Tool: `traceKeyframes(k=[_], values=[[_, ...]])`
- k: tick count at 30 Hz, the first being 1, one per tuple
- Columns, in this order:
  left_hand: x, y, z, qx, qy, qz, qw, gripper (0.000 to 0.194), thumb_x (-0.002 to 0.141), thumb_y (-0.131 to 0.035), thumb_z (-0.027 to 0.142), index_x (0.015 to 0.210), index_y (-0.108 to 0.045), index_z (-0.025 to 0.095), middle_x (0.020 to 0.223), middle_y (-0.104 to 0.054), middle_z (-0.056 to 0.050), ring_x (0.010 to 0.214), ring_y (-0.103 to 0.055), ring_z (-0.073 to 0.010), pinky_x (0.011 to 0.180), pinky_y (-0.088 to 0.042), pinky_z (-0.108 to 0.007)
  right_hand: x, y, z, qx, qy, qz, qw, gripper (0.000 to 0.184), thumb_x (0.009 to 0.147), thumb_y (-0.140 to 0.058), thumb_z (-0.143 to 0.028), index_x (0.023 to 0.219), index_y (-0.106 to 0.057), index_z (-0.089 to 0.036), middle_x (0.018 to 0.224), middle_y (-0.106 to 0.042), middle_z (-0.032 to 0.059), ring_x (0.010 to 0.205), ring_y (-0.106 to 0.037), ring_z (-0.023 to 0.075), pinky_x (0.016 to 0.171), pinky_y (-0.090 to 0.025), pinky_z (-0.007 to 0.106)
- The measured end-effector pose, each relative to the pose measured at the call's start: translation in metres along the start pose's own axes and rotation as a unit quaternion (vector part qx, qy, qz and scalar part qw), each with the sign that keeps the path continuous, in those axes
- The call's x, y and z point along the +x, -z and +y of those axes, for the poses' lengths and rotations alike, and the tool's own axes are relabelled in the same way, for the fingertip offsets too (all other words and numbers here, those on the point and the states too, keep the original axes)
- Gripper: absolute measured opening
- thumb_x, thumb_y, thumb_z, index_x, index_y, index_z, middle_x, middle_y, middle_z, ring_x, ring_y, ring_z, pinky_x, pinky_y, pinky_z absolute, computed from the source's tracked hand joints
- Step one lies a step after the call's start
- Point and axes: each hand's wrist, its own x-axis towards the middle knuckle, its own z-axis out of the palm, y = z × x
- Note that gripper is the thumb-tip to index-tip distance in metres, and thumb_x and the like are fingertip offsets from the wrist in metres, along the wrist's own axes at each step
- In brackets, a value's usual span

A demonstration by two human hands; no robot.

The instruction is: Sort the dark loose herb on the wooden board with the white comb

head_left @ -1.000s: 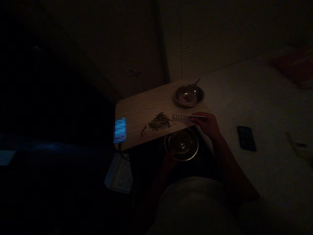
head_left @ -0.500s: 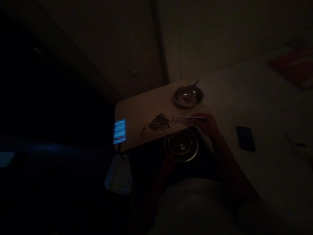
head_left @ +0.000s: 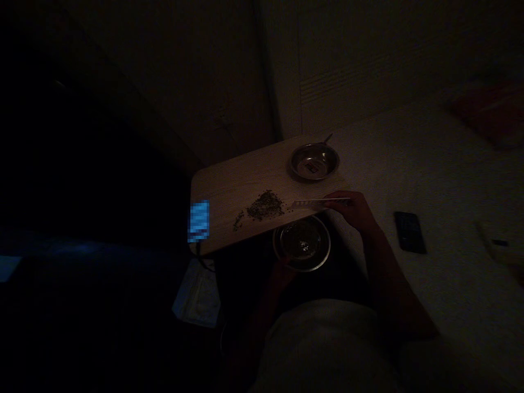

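Note:
In dim light, my right hand (head_left: 347, 208) grips a pale, flat strip with a row of slots (head_left: 305, 204), held over the front edge of a small wooden table (head_left: 229, 185). Just left of the strip's tip lies a loose heap of dark, small bits (head_left: 266, 206), with a few strays further left. Below the table edge, my left hand (head_left: 286, 267) holds a metal bowl (head_left: 326, 254) by its lower left rim. Something dark and shiny is inside, too dim to make out. The left fingers are partly hidden.
Another metal bowl (head_left: 295, 172) with a label inside stands at the table's back right, a thin handle behind it. A lit, blurred screen (head_left: 198, 221) is at the left edge. To the right, a phone (head_left: 410, 232) lies on a pale surface, and a red item (head_left: 491, 112) beyond.
The slotted strip has drawn slightly right, away from the heap, and tilted a little. The left hand and its bowl have hardly moved; the view has shifted slightly.

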Motion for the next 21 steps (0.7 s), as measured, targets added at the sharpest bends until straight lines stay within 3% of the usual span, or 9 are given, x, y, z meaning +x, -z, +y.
traceKeyframes(k=[3,7,16,21], values=[[-0.002,-0.004,0.0,0.004,-0.014,-0.03,0.999,0.043,0.072,-0.063,0.016,0.114,-0.065,0.01,0.115,-0.071,-0.013,0.13,-0.051,-0.0325,0.115,-0.03,-0.048,0.002,-0.006,-0.002,0.002,0.0,0.007,1.0,0.024,0.072,-0.075,-0.04,0.082,-0.076,-0.019,0.084,-0.077,0.0054,0.078,-0.07,0.021,0.073,-0.054,0.033],[-0.002,-0.001,0.0,0.012,-0.019,-0.007,1.0,0.042,0.072,-0.063,0.015,0.114,-0.065,0.012,0.111,-0.073,-0.012,0.132,-0.049,-0.0316,0.116,-0.028,-0.047,0.006,-0.011,-0.003,0.016,-0.004,-0.01,1.0,0.022,0.073,-0.075,-0.039,0.082,-0.076,-0.019,0.085,-0.077,0.0052,0.079,-0.07,0.0208,0.075,-0.054,0.032],[-0.006,-0.011,0.004,0.003,-0.002,-0.002,1.0,0.045,0.073,-0.062,0.013,0.118,-0.064,0.012,0.114,-0.072,-0.012,0.129,-0.052,-0.0307,0.114,-0.032,-0.045,0.001,0.01,0.001,-0.009,0.008,-0.059,0.998,0.024,0.076,-0.073,-0.043,0.086,-0.077,-0.021,0.089,-0.077,0.0048,0.083,-0.071,0.0223,0.079,-0.055,0.034],[-0.002,0.0,0.001,0.003,0.011,0.01,1.0,0.044,0.073,-0.062,0.017,0.116,-0.065,0.011,0.105,-0.075,-0.012,0.121,-0.059,-0.0306,0.112,-0.034,-0.046,0.0,0.011,-0.002,-0.01,0.011,-0.055,0.998,0.025,0.074,-0.074,-0.044,0.084,-0.077,-0.021,0.087,-0.077,0.0049,0.083,-0.071,0.0233,0.079,-0.055,0.034]])
